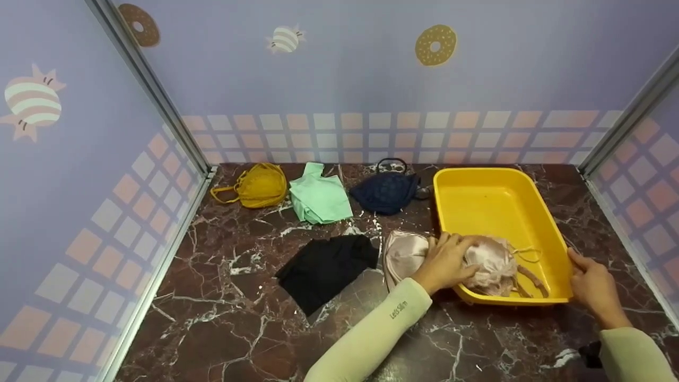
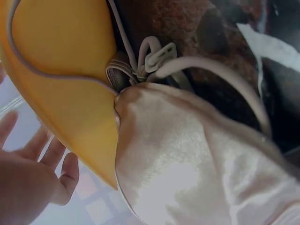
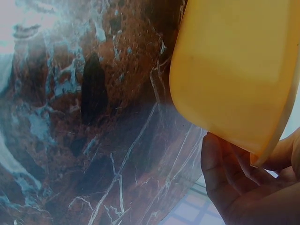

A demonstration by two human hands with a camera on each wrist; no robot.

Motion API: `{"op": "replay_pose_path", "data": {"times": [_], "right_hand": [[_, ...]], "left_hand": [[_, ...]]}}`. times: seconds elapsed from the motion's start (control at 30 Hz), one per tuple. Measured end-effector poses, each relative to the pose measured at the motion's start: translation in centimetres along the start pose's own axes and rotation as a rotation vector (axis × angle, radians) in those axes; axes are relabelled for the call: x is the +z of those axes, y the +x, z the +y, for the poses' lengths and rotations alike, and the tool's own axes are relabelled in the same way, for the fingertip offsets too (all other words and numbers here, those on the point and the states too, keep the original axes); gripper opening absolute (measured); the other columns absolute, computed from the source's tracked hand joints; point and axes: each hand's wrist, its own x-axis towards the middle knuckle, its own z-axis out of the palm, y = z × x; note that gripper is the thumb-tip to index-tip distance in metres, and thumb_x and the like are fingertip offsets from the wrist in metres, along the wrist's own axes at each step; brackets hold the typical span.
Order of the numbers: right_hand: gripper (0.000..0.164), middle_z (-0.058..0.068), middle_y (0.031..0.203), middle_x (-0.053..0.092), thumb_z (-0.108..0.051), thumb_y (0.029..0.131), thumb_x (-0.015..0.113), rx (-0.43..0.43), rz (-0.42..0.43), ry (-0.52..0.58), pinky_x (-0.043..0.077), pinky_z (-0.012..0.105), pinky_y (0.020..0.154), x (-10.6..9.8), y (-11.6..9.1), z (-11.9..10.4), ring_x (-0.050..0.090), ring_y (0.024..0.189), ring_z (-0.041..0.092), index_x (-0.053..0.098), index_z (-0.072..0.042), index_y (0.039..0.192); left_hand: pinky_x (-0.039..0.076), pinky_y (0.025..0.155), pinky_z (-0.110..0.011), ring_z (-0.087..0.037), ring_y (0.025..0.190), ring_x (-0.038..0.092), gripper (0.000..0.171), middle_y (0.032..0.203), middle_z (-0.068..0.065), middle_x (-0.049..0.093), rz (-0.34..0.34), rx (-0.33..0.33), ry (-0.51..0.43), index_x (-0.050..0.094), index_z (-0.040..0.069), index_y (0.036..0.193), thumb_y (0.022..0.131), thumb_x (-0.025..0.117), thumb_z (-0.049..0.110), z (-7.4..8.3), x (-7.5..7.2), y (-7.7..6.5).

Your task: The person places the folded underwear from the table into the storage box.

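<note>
Marbled tabletop [image 1: 238, 334], yellow tray [image 1: 488, 207]; we see pale satin bra [image 1: 490, 265] in its near end, apparently spilling over left side. Left hand [image 1: 445, 260] loose-fingered over that side; right hand [image 1: 597, 284] pinches near-right rim. We judge satin light, soft, slippery: grab by cups [image 2: 164, 150], not straps [image 1: 533, 280].

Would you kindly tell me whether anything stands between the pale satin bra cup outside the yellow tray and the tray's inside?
Yes: the yellow tray's left wall, partly hidden by the left hand, stands just right of the pale satin bra cup. No other obstacle shows.
</note>
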Motion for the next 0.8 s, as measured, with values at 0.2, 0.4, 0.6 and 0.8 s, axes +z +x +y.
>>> {"op": "replay_pose_path", "data": {"times": [0.2, 0.4, 0.6, 0.8], "right_hand": [[0.050, 0.041, 0.132, 0.032, 0.004, 0.090, 0.037, 0.003, -0.003, 0.005, 0.039, 0.058, 0.078, 0.0, 0.0, 0.0, 0.038, 0.112, 0.059, 0.032, 0.006, 0.140], [0.049, 0.041, 0.134, 0.030, 0.001, 0.093, 0.036, 0.012, -0.010, 0.009, 0.040, 0.053, 0.073, 0.0, -0.1, -0.1, 0.040, 0.111, 0.057, 0.030, 0.004, 0.141], [0.048, 0.042, 0.133, 0.031, -0.003, 0.096, 0.037, 0.012, -0.029, 0.005, 0.041, 0.040, 0.059, -0.1, -0.4, -0.1, 0.045, 0.102, 0.055, 0.028, 0.004, 0.143], [0.048, 0.041, 0.135, 0.028, -0.003, 0.096, 0.037, 0.029, -0.033, 0.010, 0.040, 0.047, 0.068, -0.1, -0.2, -0.1, 0.039, 0.110, 0.058, 0.028, 0.003, 0.142]], "left_hand": [[0.031, 0.087, -0.036, -0.007, 0.104, 0.044, 0.023, 0.122, 0.014, 0.058, -0.016, 0.047, 0.036, 0.068, 0.031, 0.109, 0.089, 0.060, 0.038, -0.1, 0.3, -0.3], [0.032, 0.087, -0.035, -0.006, 0.106, 0.044, 0.028, 0.123, 0.013, 0.058, 0.025, 0.054, -0.010, 0.066, 0.030, 0.116, 0.090, 0.059, 0.035, -0.5, -0.2, -0.6], [0.030, 0.083, -0.029, -0.007, 0.107, 0.045, 0.036, 0.117, 0.012, 0.059, 0.061, 0.036, -0.002, 0.062, 0.030, 0.124, 0.088, 0.060, 0.034, -1.7, -1.5, -0.9], [0.029, 0.083, -0.031, -0.009, 0.105, 0.045, 0.033, 0.117, 0.011, 0.059, 0.108, 0.000, -0.043, 0.063, 0.026, 0.122, 0.090, 0.059, 0.032, -4.1, -3.3, -1.3]]}}
